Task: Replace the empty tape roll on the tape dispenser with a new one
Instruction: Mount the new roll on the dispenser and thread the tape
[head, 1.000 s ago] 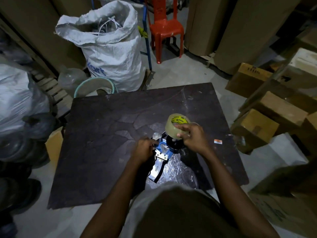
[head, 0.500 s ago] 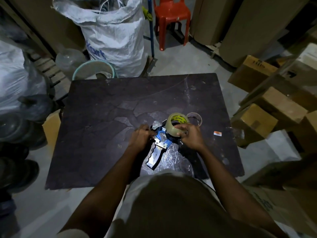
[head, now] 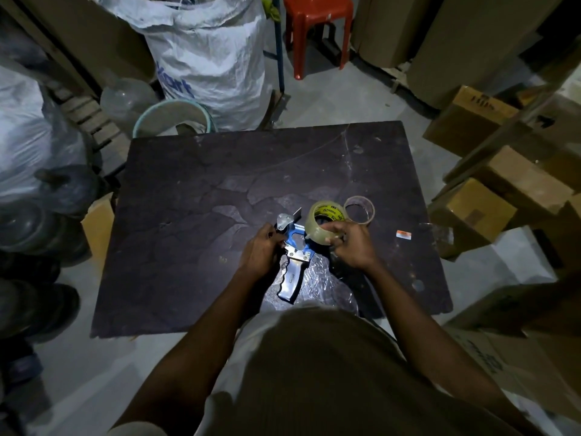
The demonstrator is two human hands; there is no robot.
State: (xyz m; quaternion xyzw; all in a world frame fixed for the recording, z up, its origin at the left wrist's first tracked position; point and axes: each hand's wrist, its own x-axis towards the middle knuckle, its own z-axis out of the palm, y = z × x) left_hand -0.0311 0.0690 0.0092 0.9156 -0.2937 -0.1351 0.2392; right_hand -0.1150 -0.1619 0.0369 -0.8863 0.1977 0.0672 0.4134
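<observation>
Two rolls logged: empty core (head: 359, 209) set aside on table (head: 195, 247); new tape roll (head: 323, 223) gripped by right hand (head: 352, 247) at dispenser (head: 294, 256), left hand (head: 261, 250) clasping frame; seating apparently unfinished.

The person wears a light, off-white short-sleeved top (head: 330, 366) of plain cloth, dim and greyish in the low light, with soft folds across the front and no print or marking that shows. The short left sleeve (head: 138, 431) ends in a pale rounded hem at the bottom edge of the view, above the elbow. Both forearms are bare from there down to the wrists, with no watch, band or bracelet on either. The bare left hand (head: 259, 251) and the bare right hand (head: 352, 245) have no gloves and no rings that can be made out; the nails are too small and dark to tell
</observation>
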